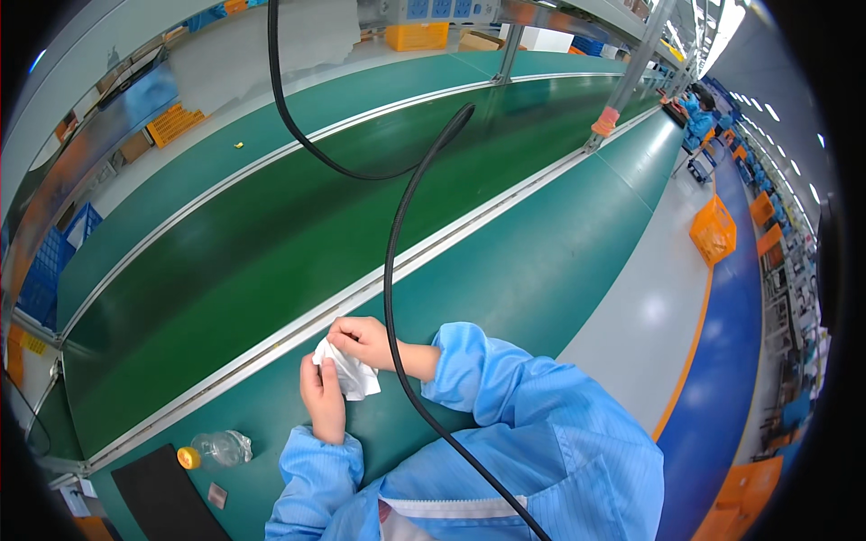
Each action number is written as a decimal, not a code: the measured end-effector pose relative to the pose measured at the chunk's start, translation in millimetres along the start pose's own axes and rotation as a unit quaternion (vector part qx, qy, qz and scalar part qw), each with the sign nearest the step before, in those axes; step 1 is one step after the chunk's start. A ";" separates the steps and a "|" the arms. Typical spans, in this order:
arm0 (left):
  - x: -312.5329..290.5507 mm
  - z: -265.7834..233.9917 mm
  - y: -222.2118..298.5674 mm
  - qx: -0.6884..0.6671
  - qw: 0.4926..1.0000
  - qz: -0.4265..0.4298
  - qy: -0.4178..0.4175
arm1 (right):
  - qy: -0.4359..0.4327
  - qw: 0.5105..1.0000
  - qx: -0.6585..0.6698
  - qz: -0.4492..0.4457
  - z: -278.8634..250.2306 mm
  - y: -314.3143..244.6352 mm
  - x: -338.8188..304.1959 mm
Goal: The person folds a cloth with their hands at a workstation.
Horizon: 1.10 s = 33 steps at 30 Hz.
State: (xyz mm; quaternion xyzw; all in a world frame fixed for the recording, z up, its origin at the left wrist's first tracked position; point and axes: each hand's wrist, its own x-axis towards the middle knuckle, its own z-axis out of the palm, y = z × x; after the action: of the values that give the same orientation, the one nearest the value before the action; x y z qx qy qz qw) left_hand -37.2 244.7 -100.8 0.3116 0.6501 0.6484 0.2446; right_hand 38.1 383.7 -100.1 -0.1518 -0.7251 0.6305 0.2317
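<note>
My left hand (pixel 323 397) and my right hand (pixel 363 341) are close together over the green bench top (pixel 532 270). Between them they hold a thin, crumpled white sheet (pixel 359 377), a tissue or a soft cloth; I cannot tell which. Fingers of both hands pinch its upper left part, while the rest hangs down in folds below the right hand. Both forearms are in blue sleeves. Left of my left arm a clear plastic bottle (pixel 221 449) with a yellow cap lies on its side.
A black cable (pixel 390 270) loops across the view, passing before my right wrist. Beyond the bench's metal rail runs a dark green conveyor belt (pixel 271 230). A black mat (pixel 167 496) and a small square piece (pixel 216 495) lie near the bottle. Far right, a person (pixel 697 117) sits at the line.
</note>
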 end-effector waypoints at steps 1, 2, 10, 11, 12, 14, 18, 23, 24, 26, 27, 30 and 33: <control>-1.2 1.5 -1.0 -0.038 0.999 0.002 0.016 | 0.000 1.000 -0.001 0.001 -0.1 0.0 0.4; -0.1 -0.6 -1.7 -0.026 0.999 0.000 0.028 | -0.006 1.000 -0.016 -0.008 1.0 0.6 2.2; 1.6 1.4 8.5 -0.185 0.982 -0.032 0.036 | -0.014 0.996 -0.056 -0.068 2.4 0.5 5.4; 2.6 -0.8 3.3 -0.164 0.986 -0.021 0.039 | -0.016 0.996 -0.062 -0.061 2.1 -0.3 6.4; 2.9 -1.7 3.0 -0.174 0.984 -0.024 0.042 | -0.018 0.995 -0.056 -0.084 3.2 0.5 7.4; 1.4 5.9 17.9 -0.172 0.983 -0.019 0.059 | -0.036 0.995 -0.051 -0.078 3.2 6.0 8.1; -0.2 6.5 23.4 -0.162 0.983 -0.056 0.065 | -0.073 0.996 -0.015 -0.038 -1.6 -10.3 3.9; -0.4 -0.4 14.1 -0.165 0.983 -0.062 0.051 | -0.124 0.991 0.002 -0.055 -5.6 -21.6 0.3; -0.9 1.2 16.3 -0.165 0.983 -0.062 0.048 | -0.117 0.992 0.012 -0.055 -5.4 -20.3 0.9; -3.4 4.5 23.0 -0.169 0.982 -0.059 0.053 | -0.110 0.991 0.074 -0.034 -4.7 -15.1 1.2; -3.8 4.7 22.7 -0.168 0.983 -0.059 0.052 | -0.107 0.984 0.138 -0.014 -3.1 -13.9 1.9; -3.7 4.3 18.4 -0.141 0.988 -0.031 0.049 | -0.102 0.976 0.194 0.011 -2.1 -11.3 4.5; -2.0 2.0 11.6 -0.113 0.991 -0.014 0.068 | -0.091 0.968 0.233 0.028 -2.9 -10.1 6.3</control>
State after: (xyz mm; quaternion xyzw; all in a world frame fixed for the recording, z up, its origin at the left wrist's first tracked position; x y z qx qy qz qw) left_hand -33.4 244.2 -89.6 0.2281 0.5917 0.7342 0.2426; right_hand 35.0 387.8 -89.0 -0.0559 -0.5716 0.7994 0.1762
